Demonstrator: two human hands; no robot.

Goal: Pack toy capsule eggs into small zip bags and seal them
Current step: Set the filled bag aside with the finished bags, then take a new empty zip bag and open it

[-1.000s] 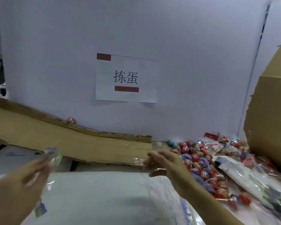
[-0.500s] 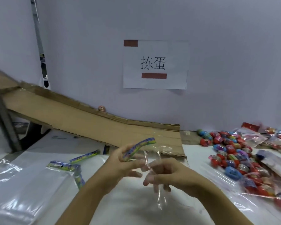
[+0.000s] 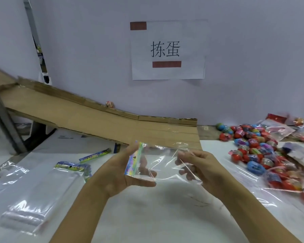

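Observation:
A clear small zip bag (image 3: 162, 163) with a colourful printed header strip is stretched sideways between both hands above the white table. My left hand (image 3: 119, 170) holds its header end, thumb under the bag and fingers behind it. My right hand (image 3: 198, 165) pinches the opposite clear end with curled fingers. The bag looks empty. A pile of red, blue and green toy capsule eggs (image 3: 253, 148) lies on the table to the right, apart from both hands.
A stack of empty zip bags (image 3: 42, 186) and loose printed header bags (image 3: 95, 155) lie at left. A cardboard ramp (image 3: 88, 120) slopes along the wall with one egg (image 3: 110, 104) on its edge. Plastic-wrapped packs (image 3: 279, 130) sit at far right.
The view swung left and down. My left hand brought a bag from the left to the middle, my right hand left the egg pile and joined it, and the bag is now spread flat between them.

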